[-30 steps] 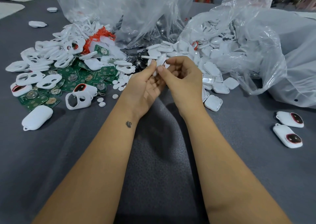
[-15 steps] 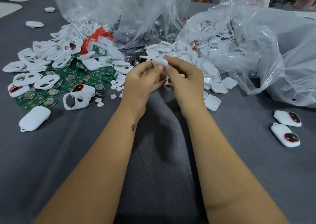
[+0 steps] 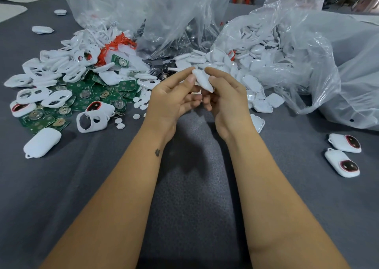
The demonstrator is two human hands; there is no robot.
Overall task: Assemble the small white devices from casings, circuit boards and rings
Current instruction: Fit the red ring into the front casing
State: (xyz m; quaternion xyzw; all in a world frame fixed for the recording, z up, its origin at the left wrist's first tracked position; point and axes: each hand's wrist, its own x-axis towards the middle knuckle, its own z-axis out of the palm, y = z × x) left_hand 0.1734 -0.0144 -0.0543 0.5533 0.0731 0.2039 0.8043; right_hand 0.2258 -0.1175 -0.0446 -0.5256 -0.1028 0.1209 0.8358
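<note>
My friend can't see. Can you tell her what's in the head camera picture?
Two bare hands, left hand and right hand, pinch one small white plastic casing above a grey cloth table. Left lie green circuit boards; behind, clear plastic bags spill white parts.

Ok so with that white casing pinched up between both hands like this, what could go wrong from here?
The white casing is held only at the tips of the left hand and right hand, so it may slip. If dropped, it could vanish among the loose casings below. The plastic bag sags close and might snag.
</note>
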